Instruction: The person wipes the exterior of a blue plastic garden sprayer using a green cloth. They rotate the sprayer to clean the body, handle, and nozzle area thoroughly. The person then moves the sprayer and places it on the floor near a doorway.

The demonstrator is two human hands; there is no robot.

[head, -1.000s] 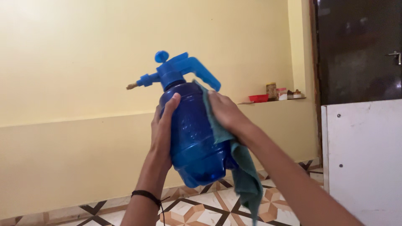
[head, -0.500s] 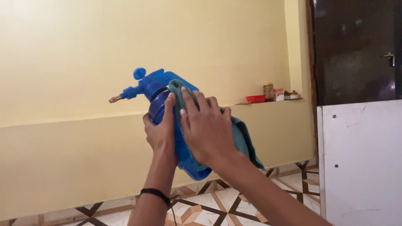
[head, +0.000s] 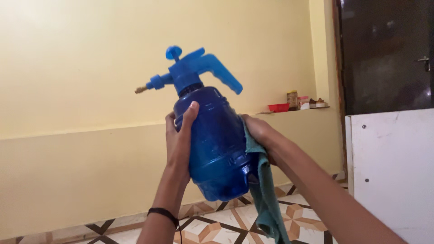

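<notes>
Now the right hand (head: 260, 133) has slid its teal cloth (head: 264, 194) from the front to the lower side of the blue sprayer bottle (head: 217, 144), held mid-air in the gripping left hand (head: 180, 140); wiping moves on.

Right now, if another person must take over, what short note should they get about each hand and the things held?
Left hand: gripping the blue pressure sprayer bottle on its left side, holding it up in the air, tilted, brass nozzle pointing left.
Right hand: pressing a teal cloth against the bottle's right side; the cloth's free end hangs below.
Done: the pictures do not show which parts are already wiped.
Left: the front face and base are not under the cloth now. A ledge with small containers lies behind.
</notes>
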